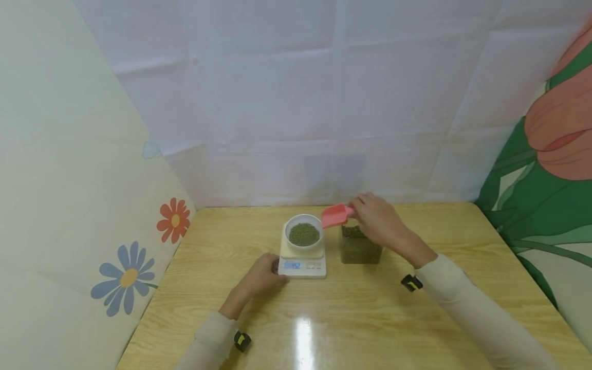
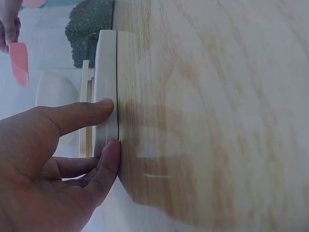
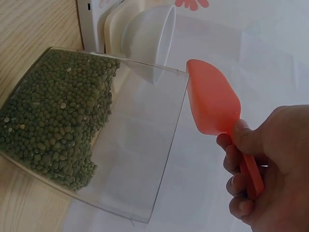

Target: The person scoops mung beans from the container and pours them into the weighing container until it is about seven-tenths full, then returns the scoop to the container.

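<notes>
A white kitchen scale (image 1: 315, 273) with a lit display stands on the table. On its cream platform sits a white bowl (image 1: 304, 219) with green mung beans (image 1: 304, 235) inside. My left hand (image 1: 262, 275) grips the scale's front left corner, the thumb (image 2: 91, 115) and fingers pressing its edges. My right hand (image 1: 376, 218) holds a pink scoop (image 1: 335, 216) by its handle, raised between the bowl and a clear container (image 1: 362, 255) of mung beans. In the right wrist view the scoop's blade tip is near the container's rim; I see no beans in it.
The wooden table (image 1: 361, 318) extends toward me, with a light reflection in front of the scale. A white cloth backdrop (image 1: 259, 103) hangs behind the table's far edge. Flower-printed panels (image 1: 55, 216) border the left and right sides.
</notes>
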`<state>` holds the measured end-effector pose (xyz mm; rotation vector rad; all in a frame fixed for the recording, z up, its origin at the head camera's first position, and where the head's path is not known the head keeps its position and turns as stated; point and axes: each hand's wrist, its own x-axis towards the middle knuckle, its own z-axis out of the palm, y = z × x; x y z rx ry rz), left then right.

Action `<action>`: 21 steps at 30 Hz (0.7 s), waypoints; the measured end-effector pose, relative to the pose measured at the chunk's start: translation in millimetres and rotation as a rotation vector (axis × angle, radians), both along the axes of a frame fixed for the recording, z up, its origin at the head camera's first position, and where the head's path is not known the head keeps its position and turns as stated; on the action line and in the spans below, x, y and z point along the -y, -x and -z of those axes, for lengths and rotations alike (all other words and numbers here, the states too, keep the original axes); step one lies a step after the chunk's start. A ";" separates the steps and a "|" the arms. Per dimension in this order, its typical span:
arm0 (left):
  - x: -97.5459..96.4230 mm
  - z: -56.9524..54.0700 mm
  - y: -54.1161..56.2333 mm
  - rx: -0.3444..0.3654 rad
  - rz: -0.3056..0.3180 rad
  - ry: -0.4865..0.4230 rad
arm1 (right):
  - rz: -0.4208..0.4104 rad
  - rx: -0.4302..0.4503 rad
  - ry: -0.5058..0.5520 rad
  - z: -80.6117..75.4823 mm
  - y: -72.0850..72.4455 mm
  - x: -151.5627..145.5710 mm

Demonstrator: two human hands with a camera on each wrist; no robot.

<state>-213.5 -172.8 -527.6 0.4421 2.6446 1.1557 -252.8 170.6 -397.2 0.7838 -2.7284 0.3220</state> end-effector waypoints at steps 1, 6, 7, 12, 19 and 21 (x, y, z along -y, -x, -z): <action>0.0 0.3 0.0 -0.002 -0.002 0.002 | 0.000 -0.004 0.001 -0.3 -0.7 -0.9; 0.4 1.0 0.1 -0.009 -0.006 0.013 | 0.012 -0.016 -0.011 -0.9 -2.7 -6.1; 0.5 1.0 0.1 -0.009 -0.007 0.014 | 0.017 -0.014 -0.013 -0.6 -3.1 -7.5; 1.2 0.8 0.8 0.005 -0.005 0.007 | 0.031 -0.004 -0.010 -0.6 -5.0 -15.4; 1.0 0.7 0.5 0.008 -0.004 0.004 | 0.032 -0.025 -0.022 -4.1 -8.6 -26.4; 0.8 0.5 0.0 0.006 -0.010 0.004 | 0.033 -0.025 -0.020 -5.2 -9.5 -29.0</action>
